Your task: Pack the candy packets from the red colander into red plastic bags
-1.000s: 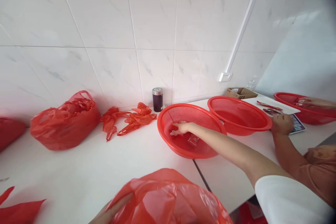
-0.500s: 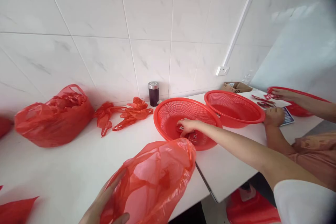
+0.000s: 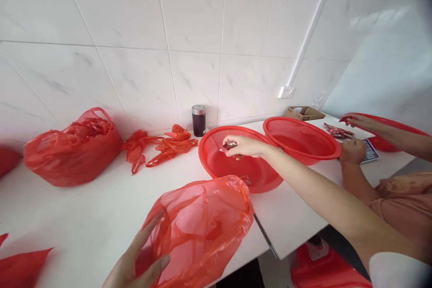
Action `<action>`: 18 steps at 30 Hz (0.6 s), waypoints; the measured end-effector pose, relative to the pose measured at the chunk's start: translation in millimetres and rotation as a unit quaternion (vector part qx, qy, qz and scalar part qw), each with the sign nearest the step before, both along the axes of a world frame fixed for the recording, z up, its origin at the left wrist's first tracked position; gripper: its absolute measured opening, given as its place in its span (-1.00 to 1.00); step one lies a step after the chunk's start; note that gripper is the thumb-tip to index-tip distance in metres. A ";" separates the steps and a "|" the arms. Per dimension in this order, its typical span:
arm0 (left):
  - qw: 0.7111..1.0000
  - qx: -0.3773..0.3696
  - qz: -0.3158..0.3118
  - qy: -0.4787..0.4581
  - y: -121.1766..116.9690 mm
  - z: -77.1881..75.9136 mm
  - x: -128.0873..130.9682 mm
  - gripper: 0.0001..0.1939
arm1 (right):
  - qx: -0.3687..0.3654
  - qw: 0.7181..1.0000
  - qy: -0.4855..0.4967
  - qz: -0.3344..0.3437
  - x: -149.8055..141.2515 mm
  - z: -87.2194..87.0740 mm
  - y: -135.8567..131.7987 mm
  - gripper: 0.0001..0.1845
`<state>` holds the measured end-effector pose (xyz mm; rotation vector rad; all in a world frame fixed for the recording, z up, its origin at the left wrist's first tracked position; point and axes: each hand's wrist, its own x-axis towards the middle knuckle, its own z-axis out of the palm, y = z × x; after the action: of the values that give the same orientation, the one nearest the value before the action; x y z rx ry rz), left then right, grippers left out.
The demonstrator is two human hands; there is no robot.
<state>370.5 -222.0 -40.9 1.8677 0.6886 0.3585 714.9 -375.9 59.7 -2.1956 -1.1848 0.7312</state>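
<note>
My left hand (image 3: 143,252) grips a thin red plastic bag (image 3: 205,227) whose mouth gapes wide, thumb and fingers on its left side. Over the near red plastic basket (image 3: 218,171), with its perforated wall, is my right hand (image 3: 241,146). Its fingers are closed on a small red packet (image 3: 231,145) with pale parts, mostly hidden by the fingers. Another small packet (image 3: 249,181) lies at the bottom of that basket, partly behind the bag's rim.
A second red basket (image 3: 303,137) adjoins the first. At right, a co-worker's hands (image 3: 354,150) handle red packets (image 3: 339,132) by another basket. A dark tumbler (image 3: 199,122), crumpled red bags (image 3: 173,146), a stuffed red bag (image 3: 74,153) and a cardboard box (image 3: 303,112) line the wall.
My right hand has risen from the basket's bottom, bringing a small packet up with it. My left hand still keeps the bag in about the same place.
</note>
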 end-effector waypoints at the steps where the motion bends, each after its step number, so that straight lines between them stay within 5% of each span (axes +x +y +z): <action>1: 1.000 -0.023 0.004 0.000 -3.1 6.9 2.8 -0.28 | 0.036 0.999 0.021 0.031 -16.6 14.1 0.4 -0.74; 4: 0.997 -0.071 0.030 -0.010 -13.7 23.1 12.5 -0.25 | 0.137 0.966 0.109 0.193 -77.6 35.3 2.5 -0.74; 8: 0.995 -0.099 0.031 0.003 -21.2 26.3 20.0 -0.17 | 0.061 0.967 -0.055 0.242 -130.8 19.6 6.9 -0.59; 11: 0.994 -0.106 0.023 0.010 -18.9 20.3 20.0 -0.16 | 0.092 0.969 -0.119 0.196 -112.6 9.9 6.1 -0.48; 13: 0.995 -0.096 0.016 0.030 -16.3 16.5 19.2 -0.17 | 0.105 0.976 -0.156 0.107 -79.8 8.6 1.3 -0.54; 15: 0.997 -0.064 0.007 0.036 -14.3 13.1 18.5 -0.21 | 0.019 0.980 -0.199 0.018 -45.9 3.7 -6.5 -0.53; 18: 1.000 0.012 -0.007 0.001 -11.7 6.3 15.7 -0.38 | -0.169 0.968 -0.183 -0.006 -15.6 -20.1 -18.4 -0.31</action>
<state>386.2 -233.7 -34.6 1.8950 0.6740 0.3570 699.4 -394.3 39.6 -2.7091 -1.2948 0.5696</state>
